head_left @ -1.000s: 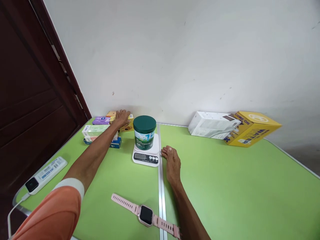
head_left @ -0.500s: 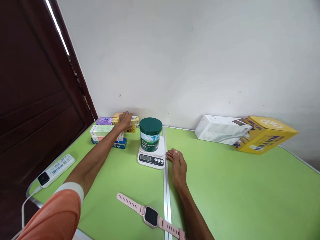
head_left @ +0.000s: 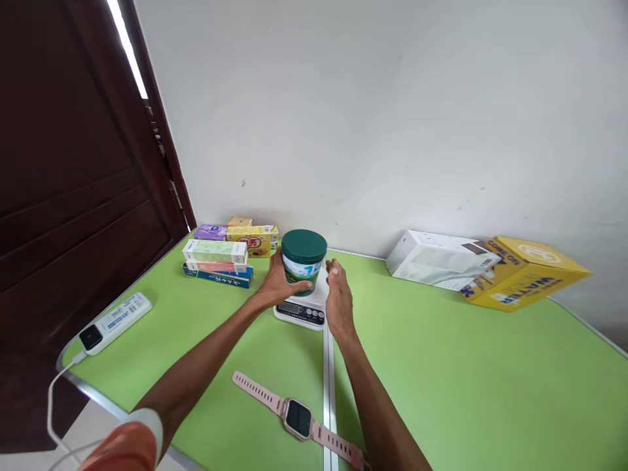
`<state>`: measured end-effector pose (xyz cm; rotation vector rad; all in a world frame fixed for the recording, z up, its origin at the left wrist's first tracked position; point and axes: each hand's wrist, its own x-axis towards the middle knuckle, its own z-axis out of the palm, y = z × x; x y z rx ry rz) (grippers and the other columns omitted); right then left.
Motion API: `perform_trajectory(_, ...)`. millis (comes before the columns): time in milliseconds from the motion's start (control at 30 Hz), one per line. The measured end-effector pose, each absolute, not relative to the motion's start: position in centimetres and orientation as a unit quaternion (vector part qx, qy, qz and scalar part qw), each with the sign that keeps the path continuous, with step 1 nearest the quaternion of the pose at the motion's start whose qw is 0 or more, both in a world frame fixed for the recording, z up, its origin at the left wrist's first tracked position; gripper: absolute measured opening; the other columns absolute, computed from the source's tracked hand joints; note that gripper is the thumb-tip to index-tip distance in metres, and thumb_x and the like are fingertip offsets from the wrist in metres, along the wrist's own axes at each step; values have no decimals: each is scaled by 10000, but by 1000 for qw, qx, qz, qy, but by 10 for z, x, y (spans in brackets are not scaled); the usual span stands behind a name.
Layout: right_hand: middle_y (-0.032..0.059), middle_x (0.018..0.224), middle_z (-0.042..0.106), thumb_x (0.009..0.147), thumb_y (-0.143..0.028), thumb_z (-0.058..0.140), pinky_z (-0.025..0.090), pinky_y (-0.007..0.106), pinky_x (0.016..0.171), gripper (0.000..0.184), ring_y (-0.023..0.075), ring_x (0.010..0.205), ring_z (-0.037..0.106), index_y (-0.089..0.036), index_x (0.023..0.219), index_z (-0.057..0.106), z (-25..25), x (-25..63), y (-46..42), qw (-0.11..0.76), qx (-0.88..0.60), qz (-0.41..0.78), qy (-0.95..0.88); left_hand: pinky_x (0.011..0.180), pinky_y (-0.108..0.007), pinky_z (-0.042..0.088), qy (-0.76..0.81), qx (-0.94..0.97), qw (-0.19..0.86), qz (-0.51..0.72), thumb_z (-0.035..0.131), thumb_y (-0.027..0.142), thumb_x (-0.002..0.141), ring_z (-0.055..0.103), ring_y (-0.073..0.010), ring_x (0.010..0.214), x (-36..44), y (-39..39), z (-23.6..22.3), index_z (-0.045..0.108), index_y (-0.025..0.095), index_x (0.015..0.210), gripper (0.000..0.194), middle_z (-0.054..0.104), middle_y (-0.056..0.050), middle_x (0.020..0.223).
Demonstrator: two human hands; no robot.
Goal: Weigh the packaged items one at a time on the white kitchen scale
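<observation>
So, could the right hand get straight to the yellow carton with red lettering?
Probably not straight: the green-lidded tub and the left hand lie between the right hand and the yellow carton. It would likely have to go over or around them.

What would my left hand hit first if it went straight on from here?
The green-lidded tub: your left hand is at its side, probably touching, though depth is hard to judge.
</observation>
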<state>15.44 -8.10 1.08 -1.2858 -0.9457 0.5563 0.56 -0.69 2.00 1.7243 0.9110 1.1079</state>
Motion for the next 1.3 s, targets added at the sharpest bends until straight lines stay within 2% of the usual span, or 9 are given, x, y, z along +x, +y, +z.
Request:
perform_trajectory(133,132,1564,574,949,-825,389,324,529,1253,841,311,1476,486,-207,1479,603,17,142,-69,651,-566,252,-439,1147,-573,452,430,666,401,458,999,365,515,576,-420,1345,26,-13,28,478,138,1430,1077,588,-232,1430)
perform_trajectory(267,108,1483,640,989,-763,414,394,529,1207,733,305,1403,552,-240,1455,628,24,128,-90,641,-560,262,-454,1074,-563,509,445,672,366,466,983,378,525,624,-412,1273,9,-30,33,488,164,1399,1027,626,-204,1369)
perform_trajectory(400,89,1497,635,1011,-721,443,397,518,1212,663,300,1406,560,-278,1471,621,38,94,-110,619,-522,293,-508,1053,-531,521,443,668,309,512,947,402,568,641,-381,1240,-40,-53,35,487,174,1394,973,636,-178,1333)
perform_trajectory(567,97,1525,623,988,-755,477,385,510,1236,717,312,1447,534,-262,1491,609,36,21,-96,587,-450,397,-543,1068,-521,509,502,625,264,536,931,385,579,626,-379,1281,-122,-62,25,494,177,1379,935,638,-175,1346)
perform_trajectory(733,91,1621,526,917,-828,527,270,498,1308,849,318,1559,404,-222,1506,608,18,-47,-65,570,-420,464,-532,1045,-517,532,591,563,225,533,919,328,575,663,-365,1231,-184,-54,6,512,191,1327,866,678,-145,1259)
perform_trajectory(1067,104,1626,517,909,-883,425,244,466,1309,935,320,1543,422,-200,1527,586,18,-94,-27,541,-392,453,-590,974,-478,578,635,523,240,516,903,336,598,712,-292,1059,-229,-24,5,520,197,1207,732,683,-79,1123)
perform_trajectory(1167,106,1610,538,907,-900,395,261,489,1300,949,323,1536,431,-205,1522,587,19,-90,-32,518,-405,456,-599,1038,-540,553,634,525,244,513,885,389,603,694,-314,1100,-234,-22,6,509,196,1255,777,669,-81,1161)
perform_trajectory(1233,111,1636,504,924,-880,407,254,504,1302,936,322,1555,409,-201,1553,552,21,-74,-44,497,-411,463,-608,1107,-605,504,648,527,212,508,880,454,592,640,-376,1229,-233,-25,7,499,176,1317,865,633,-130,1277)
perform_trajectory(1300,114,1647,488,940,-844,453,314,518,1273,896,324,1540,436,-217,1577,519,24,-47,-61,490,-415,465,-609,1191,-668,405,666,534,148,500,894,513,567,498,-460,1410,-230,-32,10,425,159,1452,1062,519,-205,1469)
